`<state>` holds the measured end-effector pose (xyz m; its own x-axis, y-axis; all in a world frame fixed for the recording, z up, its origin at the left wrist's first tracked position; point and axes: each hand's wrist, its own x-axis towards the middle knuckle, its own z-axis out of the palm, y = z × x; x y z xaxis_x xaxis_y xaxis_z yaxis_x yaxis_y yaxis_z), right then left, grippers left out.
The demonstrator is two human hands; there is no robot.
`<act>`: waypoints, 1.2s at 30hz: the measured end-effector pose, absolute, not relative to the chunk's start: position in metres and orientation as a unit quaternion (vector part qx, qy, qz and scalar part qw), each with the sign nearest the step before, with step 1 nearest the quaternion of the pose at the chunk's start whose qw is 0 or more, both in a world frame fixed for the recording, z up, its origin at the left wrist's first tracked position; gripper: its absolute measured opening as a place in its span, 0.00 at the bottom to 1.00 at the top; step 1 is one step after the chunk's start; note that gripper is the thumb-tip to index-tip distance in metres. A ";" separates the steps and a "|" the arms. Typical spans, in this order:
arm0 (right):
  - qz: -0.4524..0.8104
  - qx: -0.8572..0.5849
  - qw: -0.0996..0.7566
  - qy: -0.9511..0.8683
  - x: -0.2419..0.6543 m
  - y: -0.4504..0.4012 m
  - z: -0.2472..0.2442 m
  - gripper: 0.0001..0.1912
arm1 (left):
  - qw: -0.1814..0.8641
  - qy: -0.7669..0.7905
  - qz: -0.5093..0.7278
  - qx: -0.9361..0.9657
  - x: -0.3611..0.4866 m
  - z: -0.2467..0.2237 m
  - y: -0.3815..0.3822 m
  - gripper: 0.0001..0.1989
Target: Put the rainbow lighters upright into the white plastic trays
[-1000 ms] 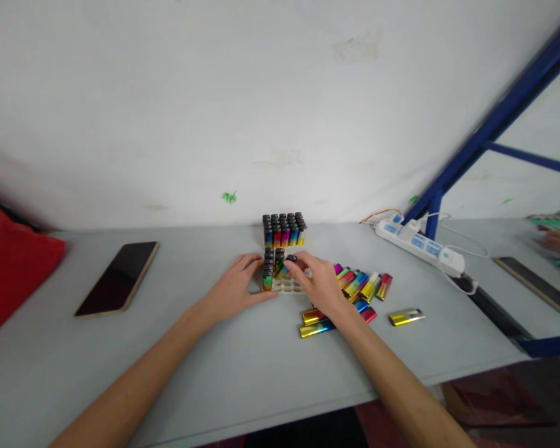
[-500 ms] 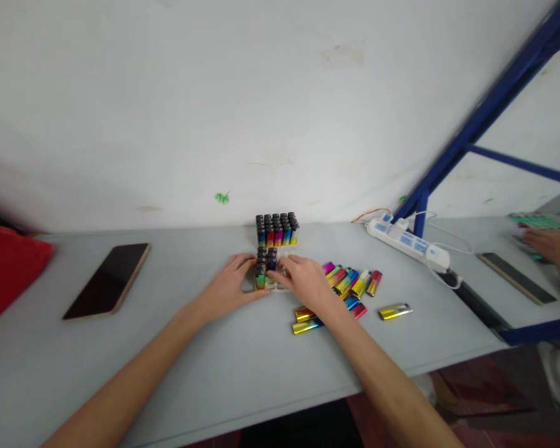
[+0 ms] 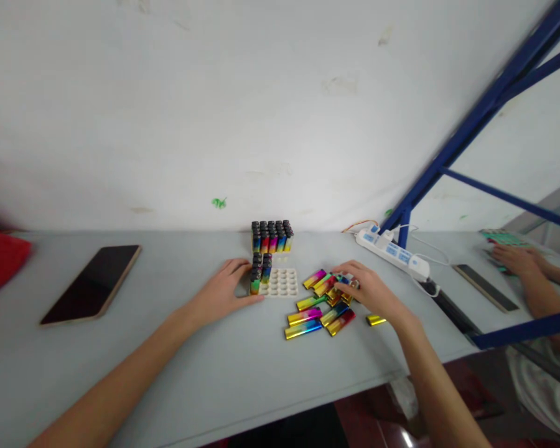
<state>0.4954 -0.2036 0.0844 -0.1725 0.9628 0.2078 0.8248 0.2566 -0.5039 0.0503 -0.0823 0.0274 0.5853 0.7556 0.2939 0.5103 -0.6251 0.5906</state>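
Many lighters on gray table, white wall behind; left hand spread, right hand grip unclear.

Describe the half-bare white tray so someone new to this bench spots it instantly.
On the grey table, find the block of upright lighters near the wall. Just in front of it, nearer the person, lies the white tray, the left hand at its left end. Unlike that packed block, it shows rows of round sockets, with lighters only at its left.
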 end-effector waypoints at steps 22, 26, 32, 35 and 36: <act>0.344 -0.463 0.687 -0.443 0.405 -0.138 0.100 0.36 | 0.209 0.357 0.276 0.868 0.046 0.021 -0.078 0.41; 0.445 -0.407 0.649 -0.463 0.358 -0.113 0.105 0.40 | 0.206 0.353 0.280 0.868 0.045 0.018 -0.079 0.40; 0.529 -0.458 0.534 -0.475 0.323 -0.130 0.078 0.43 | 0.213 0.344 0.291 0.867 0.045 0.015 -0.081 0.37; 0.534 -0.492 0.502 -0.469 0.315 -0.139 0.072 0.46 | 0.218 0.349 0.285 0.866 0.045 0.018 -0.083 0.37; 0.528 -0.509 0.500 -0.461 0.313 -0.140 0.072 0.47 | 0.219 0.350 0.283 0.866 0.045 0.020 -0.083 0.37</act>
<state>0.3130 -0.1396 0.0716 0.0180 0.9969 -0.0764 -0.0583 -0.0752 -0.9955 0.0454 -0.0829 0.0196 0.5945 0.7298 0.3376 0.4818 -0.6595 0.5770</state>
